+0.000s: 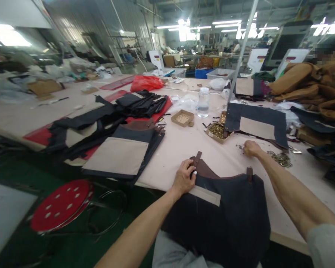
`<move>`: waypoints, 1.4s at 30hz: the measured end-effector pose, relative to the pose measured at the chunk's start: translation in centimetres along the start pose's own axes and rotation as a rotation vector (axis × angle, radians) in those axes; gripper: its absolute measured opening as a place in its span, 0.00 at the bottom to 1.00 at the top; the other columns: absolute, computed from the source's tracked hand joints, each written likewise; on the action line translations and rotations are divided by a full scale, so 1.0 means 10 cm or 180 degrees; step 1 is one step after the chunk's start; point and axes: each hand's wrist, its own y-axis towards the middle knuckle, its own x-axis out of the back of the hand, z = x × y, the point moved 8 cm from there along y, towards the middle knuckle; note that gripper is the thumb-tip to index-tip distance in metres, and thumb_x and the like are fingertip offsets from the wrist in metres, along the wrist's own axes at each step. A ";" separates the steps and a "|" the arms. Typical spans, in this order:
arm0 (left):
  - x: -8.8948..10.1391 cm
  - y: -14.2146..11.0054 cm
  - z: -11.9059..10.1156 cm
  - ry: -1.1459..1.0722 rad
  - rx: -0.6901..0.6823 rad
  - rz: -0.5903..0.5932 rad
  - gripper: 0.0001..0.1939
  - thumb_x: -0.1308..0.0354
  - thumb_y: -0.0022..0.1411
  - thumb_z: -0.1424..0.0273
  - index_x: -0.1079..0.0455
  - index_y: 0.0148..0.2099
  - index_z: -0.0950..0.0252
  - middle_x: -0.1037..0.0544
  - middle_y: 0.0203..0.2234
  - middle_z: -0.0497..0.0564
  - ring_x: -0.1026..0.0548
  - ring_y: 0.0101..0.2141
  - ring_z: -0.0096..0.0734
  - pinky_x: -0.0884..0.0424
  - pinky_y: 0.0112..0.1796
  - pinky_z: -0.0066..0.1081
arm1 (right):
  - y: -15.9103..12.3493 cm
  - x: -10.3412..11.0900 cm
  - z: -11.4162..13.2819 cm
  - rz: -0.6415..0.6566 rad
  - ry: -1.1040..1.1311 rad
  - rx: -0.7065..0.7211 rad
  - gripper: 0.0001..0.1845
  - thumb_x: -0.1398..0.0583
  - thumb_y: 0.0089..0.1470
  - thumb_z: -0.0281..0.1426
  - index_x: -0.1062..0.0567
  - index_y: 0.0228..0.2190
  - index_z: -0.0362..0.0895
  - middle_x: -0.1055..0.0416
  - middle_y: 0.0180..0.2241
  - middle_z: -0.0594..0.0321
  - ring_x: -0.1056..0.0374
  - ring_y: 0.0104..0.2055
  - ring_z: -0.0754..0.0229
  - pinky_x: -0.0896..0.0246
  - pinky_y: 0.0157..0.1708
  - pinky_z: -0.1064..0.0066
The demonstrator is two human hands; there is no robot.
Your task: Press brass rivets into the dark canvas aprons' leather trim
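Observation:
A dark navy apron with brown leather trim and a beige strip lies over the table's front edge and hangs toward my lap. My left hand is closed on its upper left corner, gripping a brown leather strap that sticks up past the fingers. Something small and white shows on the left thumb. A second leather strap sits at the apron's other corner. Farther forward, my right hand has its fingers pinched together at the tabletop, beside small metal bits; what they hold is hidden.
Metal buckles lie right of my right hand. Cardboard boxes of brass rivets and pale pieces stand ahead, near a water bottle. A metal pole rises behind. Stacked aprons lie left, above a red stool.

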 end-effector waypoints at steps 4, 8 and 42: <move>0.01 -0.03 0.01 0.0036 0.0142 0.0081 0.14 0.43 0.55 0.80 0.27 0.44 0.63 0.29 0.51 0.58 0.30 0.53 0.46 0.27 0.53 0.49 | -0.17 -0.10 0.93 0.0237 0.0154 0.0725 0.08 0.42 0.56 0.25 0.26 0.26 0.39 0.26 0.30 0.50 0.36 0.31 0.59 0.51 0.31 0.69; 0.02 -0.07 0.01 0.0028 0.0184 0.0152 0.13 0.43 0.56 0.79 0.27 0.44 0.63 0.28 0.48 0.58 0.30 0.51 0.44 0.27 0.51 0.47 | -0.54 -0.51 2.15 0.0606 0.0637 0.1564 0.07 0.42 0.58 0.28 0.23 0.36 0.41 0.24 0.34 0.58 0.34 0.33 0.62 0.48 0.32 0.74; 0.06 -0.15 0.11 -0.0075 0.0229 0.0230 0.11 0.43 0.57 0.79 0.29 0.42 0.64 0.27 0.46 0.57 0.31 0.49 0.45 0.28 0.51 0.47 | -0.77 -0.92 2.93 0.1211 0.0153 0.1806 0.10 0.45 0.61 0.30 0.24 0.35 0.39 0.23 0.34 0.53 0.31 0.34 0.59 0.46 0.32 0.73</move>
